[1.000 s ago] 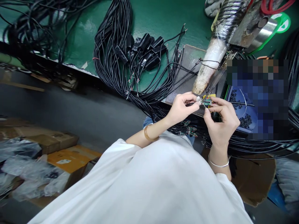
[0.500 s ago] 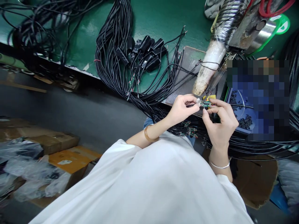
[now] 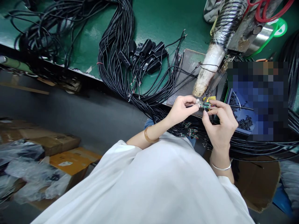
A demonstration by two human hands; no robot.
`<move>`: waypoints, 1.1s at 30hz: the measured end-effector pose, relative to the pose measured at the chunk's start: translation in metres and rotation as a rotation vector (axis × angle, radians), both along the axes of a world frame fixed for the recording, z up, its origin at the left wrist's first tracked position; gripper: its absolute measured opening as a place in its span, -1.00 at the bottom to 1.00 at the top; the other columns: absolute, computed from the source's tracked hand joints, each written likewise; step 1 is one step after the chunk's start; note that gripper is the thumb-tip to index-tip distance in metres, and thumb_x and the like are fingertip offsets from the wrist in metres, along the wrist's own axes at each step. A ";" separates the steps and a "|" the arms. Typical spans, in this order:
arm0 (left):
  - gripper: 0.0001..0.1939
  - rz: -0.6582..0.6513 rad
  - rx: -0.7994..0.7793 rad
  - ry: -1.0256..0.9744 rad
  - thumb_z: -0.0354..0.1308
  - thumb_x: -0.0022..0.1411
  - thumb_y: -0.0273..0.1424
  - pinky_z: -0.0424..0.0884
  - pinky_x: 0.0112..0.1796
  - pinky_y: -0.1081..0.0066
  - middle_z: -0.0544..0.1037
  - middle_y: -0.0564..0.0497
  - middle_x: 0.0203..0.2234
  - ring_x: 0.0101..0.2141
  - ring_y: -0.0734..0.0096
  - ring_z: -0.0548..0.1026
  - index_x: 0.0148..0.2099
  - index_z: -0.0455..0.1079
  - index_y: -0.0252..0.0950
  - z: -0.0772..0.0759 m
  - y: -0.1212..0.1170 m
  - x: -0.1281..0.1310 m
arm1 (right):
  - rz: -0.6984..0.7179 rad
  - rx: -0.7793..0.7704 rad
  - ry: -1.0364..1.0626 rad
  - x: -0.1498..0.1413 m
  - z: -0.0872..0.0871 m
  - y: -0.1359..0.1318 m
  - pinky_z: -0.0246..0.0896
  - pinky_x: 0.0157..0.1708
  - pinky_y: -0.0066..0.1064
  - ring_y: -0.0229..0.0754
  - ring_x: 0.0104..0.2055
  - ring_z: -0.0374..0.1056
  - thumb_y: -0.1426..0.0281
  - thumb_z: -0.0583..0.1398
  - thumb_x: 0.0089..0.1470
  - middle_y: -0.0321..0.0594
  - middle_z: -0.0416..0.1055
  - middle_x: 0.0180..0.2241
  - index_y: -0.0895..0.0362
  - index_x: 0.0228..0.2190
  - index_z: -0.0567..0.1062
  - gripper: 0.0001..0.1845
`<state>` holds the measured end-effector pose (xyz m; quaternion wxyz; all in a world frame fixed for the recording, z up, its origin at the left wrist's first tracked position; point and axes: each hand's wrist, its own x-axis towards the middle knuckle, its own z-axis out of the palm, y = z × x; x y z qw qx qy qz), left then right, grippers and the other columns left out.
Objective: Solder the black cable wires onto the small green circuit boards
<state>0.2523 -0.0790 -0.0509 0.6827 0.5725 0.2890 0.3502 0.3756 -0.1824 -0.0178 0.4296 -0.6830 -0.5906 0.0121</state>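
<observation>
Between my hands is a small green circuit board [image 3: 205,105] with fine wires at its ends. My left hand [image 3: 182,109] is closed in a pinch on the black cable [image 3: 190,106] at the board's left end. A whitish bit [image 3: 197,101], perhaps a fingertip covering, shows at its fingertips. At the board's right end, my right hand [image 3: 220,123] has its fingers bent in, thumb and fingertips at a thin pale wire [image 3: 204,109]. Just beyond the board sits a yellow piece [image 3: 210,98]. Below the left hand hang several cables with similar boards [image 3: 192,133].
A big black cable bundle [image 3: 115,59] and black plug housings [image 3: 148,56] lie on the green table [image 3: 168,18]. A foil-wrapped duct [image 3: 207,68] reaches down near my hands. A blue tray [image 3: 244,119] of small black parts stands right, partly pixelated. Cardboard boxes [image 3: 72,160] are at lower left.
The view has shifted slightly, so the table's things sit a little lower and farther right. Both hands keep nearly the same pose at the board.
</observation>
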 end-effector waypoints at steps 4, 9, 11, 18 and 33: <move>-0.89 -0.013 -0.024 0.006 0.25 0.10 -0.44 0.29 -0.41 0.53 0.44 0.10 -0.55 -0.49 0.61 0.32 -0.44 0.47 -0.38 -0.001 0.000 0.000 | -0.002 -0.020 0.014 0.001 -0.003 0.000 0.44 -0.02 -0.16 -0.08 -0.03 0.49 0.45 0.27 0.11 -0.15 0.52 -0.08 0.08 -0.42 0.44 -0.89; -0.88 0.004 0.011 0.000 0.22 0.11 -0.44 0.31 -0.40 0.53 0.45 0.09 -0.54 -0.48 0.60 0.35 -0.44 0.46 -0.38 -0.001 -0.001 0.002 | -0.013 -0.011 0.012 0.001 -0.003 0.001 0.43 -0.01 -0.17 -0.09 -0.02 0.49 0.44 0.28 0.12 -0.14 0.52 -0.09 0.08 -0.42 0.45 -0.90; -0.88 0.021 0.053 0.009 0.21 0.13 -0.44 0.31 -0.39 0.52 0.45 0.08 -0.51 -0.47 0.59 0.36 -0.42 0.47 -0.38 -0.001 -0.002 0.002 | -0.015 -0.001 0.008 0.001 -0.002 0.001 0.43 -0.01 -0.18 -0.09 -0.02 0.49 0.45 0.29 0.10 -0.14 0.52 -0.09 0.08 -0.41 0.45 -0.90; -0.87 0.046 0.194 0.105 0.19 0.17 -0.43 0.21 -0.45 0.50 0.38 0.07 -0.50 -0.49 0.59 0.29 -0.41 0.47 -0.36 -0.001 -0.002 -0.003 | 0.002 0.003 -0.002 0.001 0.001 -0.001 0.43 -0.01 -0.16 -0.07 -0.02 0.49 0.45 0.28 0.09 -0.14 0.52 -0.07 0.08 -0.43 0.44 -0.89; -0.84 -0.151 0.026 0.070 0.20 0.18 -0.39 0.21 -0.43 0.51 0.36 0.09 -0.53 -0.48 0.60 0.28 -0.41 0.44 -0.38 0.004 -0.012 -0.007 | -0.022 -0.098 -0.064 0.009 -0.003 -0.008 0.38 -0.30 -0.44 -0.21 -0.21 0.52 0.41 0.21 0.22 -0.18 0.55 -0.17 0.09 -0.26 0.43 -0.97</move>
